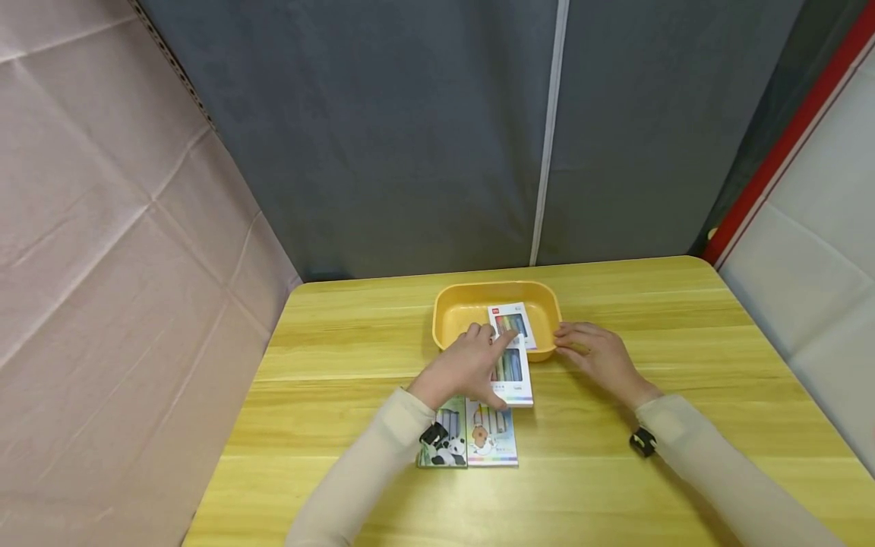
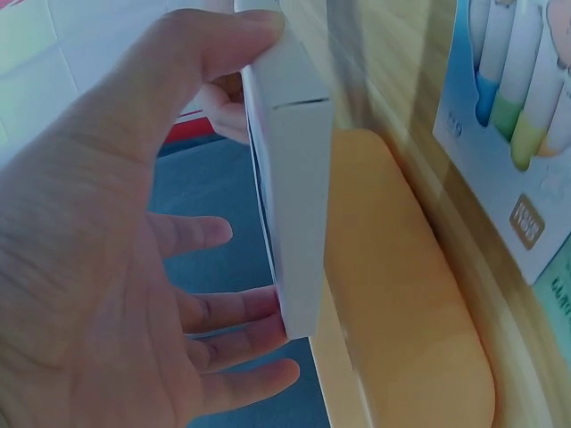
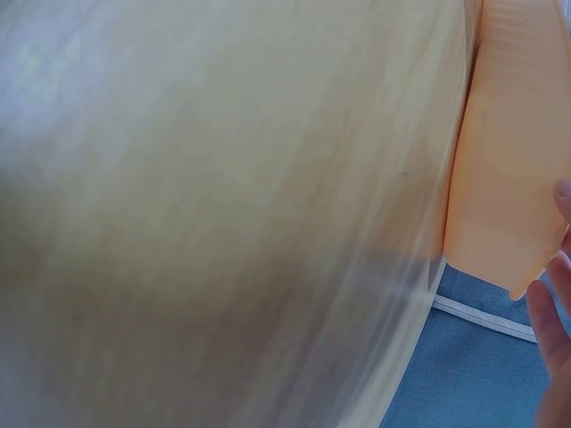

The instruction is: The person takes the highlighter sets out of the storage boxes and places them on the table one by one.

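My left hand (image 1: 468, 366) grips a white crayon box (image 1: 517, 384) by its edges, thumb at one edge and fingertips at the other. Coloured sticks show through its window, and it hangs over the near rim of a yellow plastic basket (image 1: 454, 296). A similar white box (image 1: 511, 313) lies inside the basket, partly covered by the held one. At the basket's right side my right hand (image 1: 601, 361) pinches the rim with bent fingers and thumb. In the right wrist view only its fingertips (image 3: 546, 312) show, at the basket's rim.
Two more boxes lie side by side on the wooden table (image 1: 328, 425) in front of the basket: a green one with pandas (image 1: 447, 453) and a pale blue one with a cartoon animal (image 1: 494, 444). A grey curtain (image 1: 410, 152) hangs behind the table.
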Motion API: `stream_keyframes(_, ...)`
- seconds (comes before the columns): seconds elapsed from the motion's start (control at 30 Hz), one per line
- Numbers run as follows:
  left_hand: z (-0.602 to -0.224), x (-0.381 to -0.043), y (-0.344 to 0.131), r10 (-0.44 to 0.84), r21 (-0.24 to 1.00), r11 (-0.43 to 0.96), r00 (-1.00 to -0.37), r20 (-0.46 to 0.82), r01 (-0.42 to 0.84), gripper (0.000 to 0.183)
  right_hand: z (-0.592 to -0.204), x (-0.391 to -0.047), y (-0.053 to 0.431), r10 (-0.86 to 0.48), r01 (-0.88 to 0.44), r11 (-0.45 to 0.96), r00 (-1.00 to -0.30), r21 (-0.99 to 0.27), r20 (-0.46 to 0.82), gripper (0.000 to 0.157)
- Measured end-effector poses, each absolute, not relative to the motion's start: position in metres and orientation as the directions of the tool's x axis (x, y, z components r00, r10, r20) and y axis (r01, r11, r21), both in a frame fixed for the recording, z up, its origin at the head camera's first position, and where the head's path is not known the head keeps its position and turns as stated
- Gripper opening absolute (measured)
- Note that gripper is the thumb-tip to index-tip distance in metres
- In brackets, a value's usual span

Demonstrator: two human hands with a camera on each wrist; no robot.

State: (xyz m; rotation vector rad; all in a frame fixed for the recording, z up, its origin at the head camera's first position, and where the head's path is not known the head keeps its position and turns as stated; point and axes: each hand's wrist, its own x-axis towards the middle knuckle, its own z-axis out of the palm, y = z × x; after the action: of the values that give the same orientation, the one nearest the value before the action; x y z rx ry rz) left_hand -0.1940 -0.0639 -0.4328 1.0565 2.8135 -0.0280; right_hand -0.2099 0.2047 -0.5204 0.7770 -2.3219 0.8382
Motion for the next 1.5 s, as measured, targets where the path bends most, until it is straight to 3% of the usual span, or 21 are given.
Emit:
stream_keyframes(0.8,-0.440,-0.176,-0.059,0.704,-0.041,0.704,-0.704,-0.095,0.709,0.123,-0.523,-0.212,0.206,-0.323,-0.638,0.668,-0.713,-0.383,0.623,0.026)
stream_keyframes(1.5,-0.448,-0.164,-0.051,0.733,-0.022,0.676,-0.675,-0.085,0.737,0.122,-0.522,-0.211,0.206,-0.319,-0.640,0.659,-0.713,-0.394,0.624,0.027)
